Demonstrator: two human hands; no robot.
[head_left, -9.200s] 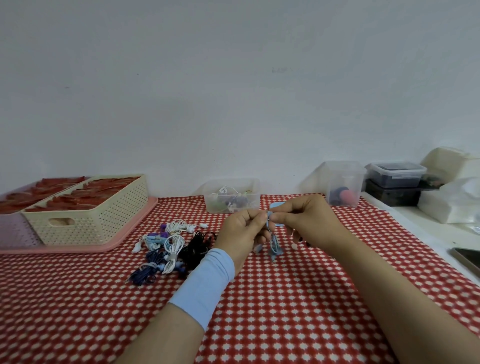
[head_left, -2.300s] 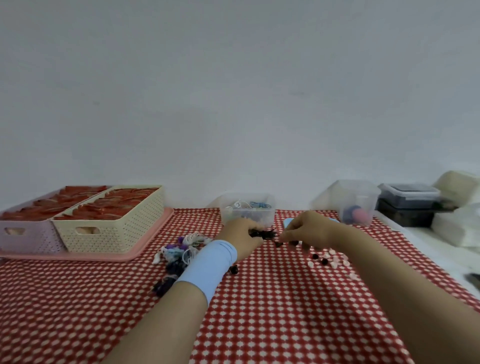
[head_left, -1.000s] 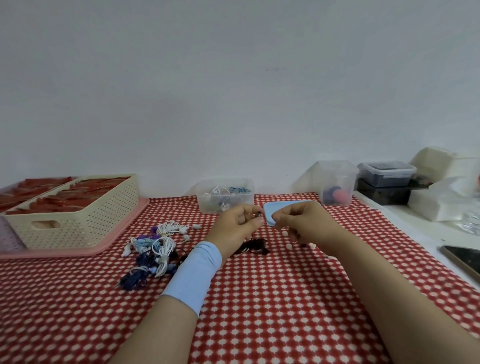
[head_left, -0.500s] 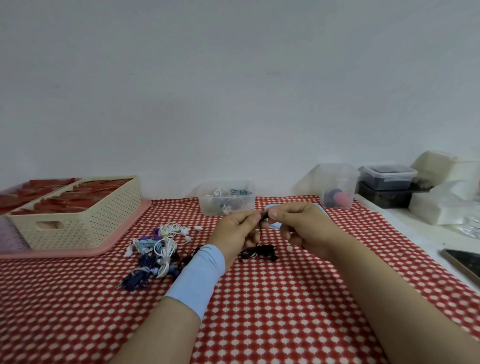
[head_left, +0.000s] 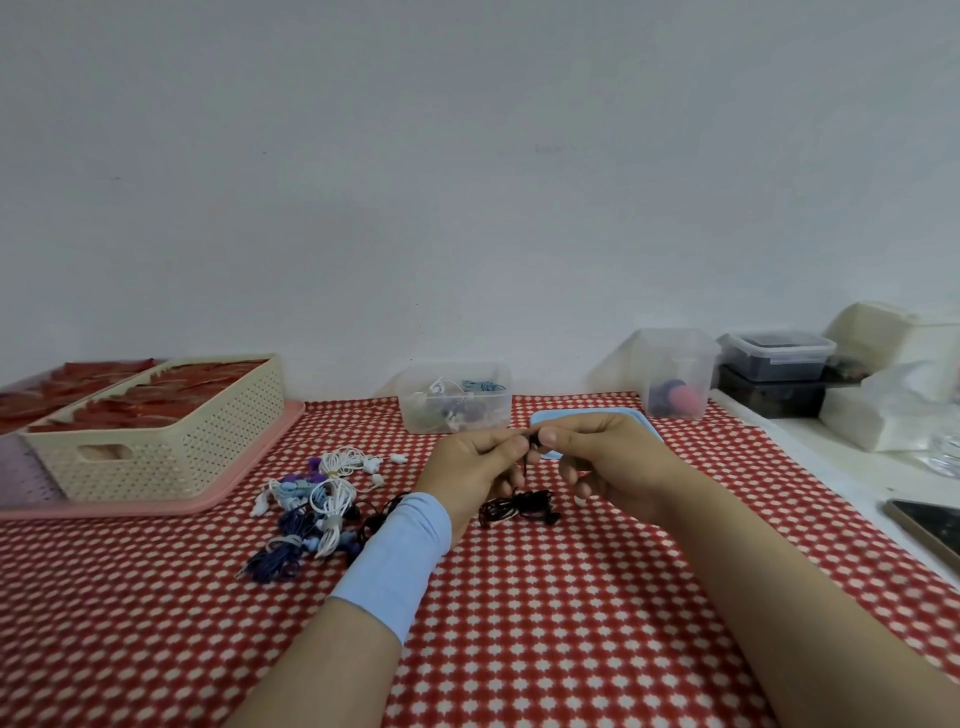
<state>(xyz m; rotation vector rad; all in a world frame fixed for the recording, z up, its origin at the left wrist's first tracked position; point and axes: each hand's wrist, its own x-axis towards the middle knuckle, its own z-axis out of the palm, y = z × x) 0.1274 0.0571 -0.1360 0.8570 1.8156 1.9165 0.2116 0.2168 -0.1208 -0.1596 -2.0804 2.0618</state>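
On the checked tablecloth (head_left: 571, 597), your left hand (head_left: 470, 467) and right hand (head_left: 605, 460) meet fingertip to fingertip above the cloth. Both pinch the top end of the black earphone (head_left: 517, 506). Its coil lies on the cloth directly below, between the hands. Long axis left-right, about equally near both.

Left hand (head_left: 469, 467) and right hand (head_left: 613, 462) meet, fingertips pinched.

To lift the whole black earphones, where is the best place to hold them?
Pinch the black earphones at the bunched coil on the cloth, coming from above: the loops lie flat together there. One end is already pinched between left hand and right hand.
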